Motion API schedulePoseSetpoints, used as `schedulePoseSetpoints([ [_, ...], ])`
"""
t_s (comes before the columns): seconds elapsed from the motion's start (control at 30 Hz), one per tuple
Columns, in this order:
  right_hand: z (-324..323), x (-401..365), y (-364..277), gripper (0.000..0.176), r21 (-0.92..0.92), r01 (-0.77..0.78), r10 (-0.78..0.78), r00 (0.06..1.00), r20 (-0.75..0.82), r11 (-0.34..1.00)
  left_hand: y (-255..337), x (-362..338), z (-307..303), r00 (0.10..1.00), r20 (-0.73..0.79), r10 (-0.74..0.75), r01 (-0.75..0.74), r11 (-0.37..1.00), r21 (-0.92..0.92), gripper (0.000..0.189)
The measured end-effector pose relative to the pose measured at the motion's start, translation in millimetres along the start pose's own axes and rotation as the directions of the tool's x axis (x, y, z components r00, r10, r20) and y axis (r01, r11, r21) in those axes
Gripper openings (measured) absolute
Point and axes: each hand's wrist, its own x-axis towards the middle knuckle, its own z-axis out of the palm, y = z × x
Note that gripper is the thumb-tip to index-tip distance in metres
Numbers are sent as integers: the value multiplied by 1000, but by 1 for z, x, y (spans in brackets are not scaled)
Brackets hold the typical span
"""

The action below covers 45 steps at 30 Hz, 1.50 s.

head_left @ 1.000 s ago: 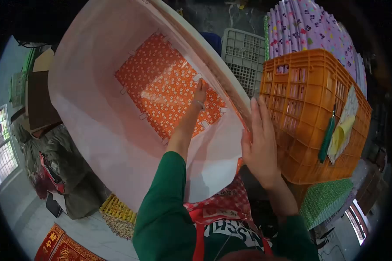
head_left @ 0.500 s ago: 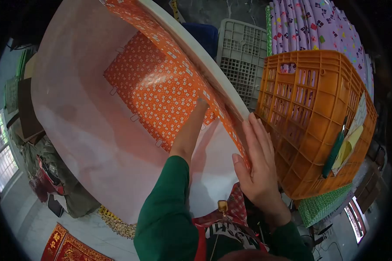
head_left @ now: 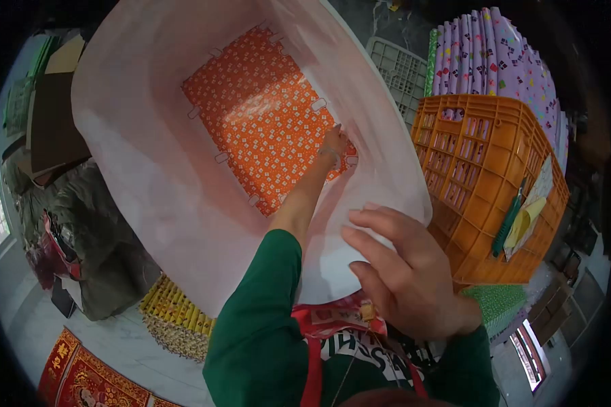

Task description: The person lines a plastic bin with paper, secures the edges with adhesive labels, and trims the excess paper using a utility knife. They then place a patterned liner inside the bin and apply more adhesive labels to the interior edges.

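A large white bag (head_left: 139,146) stands with its mouth wide before me. At its bottom lies an orange flower-print sheet (head_left: 258,129), with clear-outlined tabs along its edges. My left hand (head_left: 332,141) reaches deep into the bag and touches the sheet's lower right corner. Its fingers look stretched out, partly in shadow. Over the near right rim hovers my right hand (head_left: 411,268), open, its fingers bent and apart with nothing between them.
An orange plastic crate (head_left: 482,197) stands at the right, with a green-handled tool (head_left: 508,227) on its side. Behind it are purple patterned bundles (head_left: 516,57) and a grey crate (head_left: 397,74). Yellow rolls (head_left: 176,315) and a dark cloth heap (head_left: 102,237) are at the left.
The orange sheet no longer stands up along the bag's right wall and now lies at the bottom. My right hand has left the rim and curled its fingers.
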Motion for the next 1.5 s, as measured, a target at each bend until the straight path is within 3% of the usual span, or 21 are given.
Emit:
schedulePoseSetpoints([
  [0.1, -4, -6, -35, 30, -8, -32, 32, 994, 106, 999, 19, -29, -36, 910, 377, -170, 47, 948, 315, 40],
  [0.17, -11, -27, -37, 22, -83, -56, 52, 997, -50, 995, -2, -33, -50, 810, 581, 79, -366, 843, 395, 36],
  [0.23, -17, -66, -24, 13, -113, -211, 164, 930, -328, 971, 17, -53, -89, 784, 614, -91, -219, 885, 410, 35],
  [0.3, -35, -110, -9, 11, -183, -409, 295, 845, -447, 894, 21, -46, -124, 486, 869, -90, -766, 435, 473, 23],
  [0.33, -43, -136, 1, 11, -201, -464, 305, 795, -525, 863, 54, -34, -98, 434, 899, -56, -828, 370, 422, 23],
  [0.6, -115, -301, 118, 25, -34, -874, 525, 322, -788, 485, 6, -64, -216, 727, 684, 55, -578, 585, 568, 39],
  [0.63, -122, -306, 129, 25, -19, -869, 526, 316, -789, 494, 44, -112, -217, 733, 679, 53, -579, 573, 580, 39],
  [0.7, -130, -311, 147, 38, -28, -906, 589, 298, -751, 422, 159, -173, -231, 899, 433, -70, -215, 791, 572, 43],
  [0.77, -135, -308, 170, 45, -38, -884, 593, 343, -728, 466, 170, -192, -236, 901, 428, 67, -345, 709, 615, 40],
  [0.8, -133, -304, 177, 52, -61, -865, 588, 389, -709, 498, 184, -214, -233, 903, 343, 259, -386, 839, 384, 37],
  [0.83, -130, -295, 180, 52, -51, -860, 588, 389, -709, 507, 206, -238, -228, 884, 202, 422, -450, 885, 121, 34],
  [0.87, -130, -282, 182, 56, -147, -859, 560, 440, -702, 490, 234, -259, -222, 886, 183, 427, -450, 886, 111, 30],
  [0.93, -124, -272, 205, 52, -236, -828, 430, 482, -763, 509, 272, -293, -199, 852, 207, 480, -467, 877, -110, 29],
  [1.0, -119, -274, 244, 33, -224, -765, 277, 465, -841, 603, 295, -315, -169, 826, 344, 447, -450, 890, -77, 28],
  [1.1, -147, -278, 187, 19, 27, -804, 364, 239, -900, 595, 318, -339, -113, 658, 555, 508, -525, 839, -146, 29],
  [1.17, -157, -281, 170, 27, 31, -726, 238, 184, -954, 687, 343, -355, -80, 535, 648, 542, -566, 799, -201, 30],
  [1.27, -168, -272, 171, 54, -125, -847, 477, 406, -779, 517, 358, -361, -41, 355, 720, 597, -700, 680, -218, 29],
  [1.33, -156, -270, 215, 79, -225, -887, 644, 449, -619, 402, 369, -371, -33, 345, 738, 580, -699, 683, -210, 28],
  [1.4, -162, -269, 222, 71, -55, -892, 766, 416, -489, 449, 367, -372, -30, 231, 745, 625, -718, 627, -303, 29],
  [1.43, -158, -266, 223, 61, -229, -857, 526, 472, -708, 462, 366, -373, -31, 255, 762, 596, -700, 657, -280, 29],
  [1.5, -164, -274, 232, 54, -80, -894, 611, 365, -702, 442, 353, -365, -29, 304, 763, 571, -696, 680, -232, 32],
])
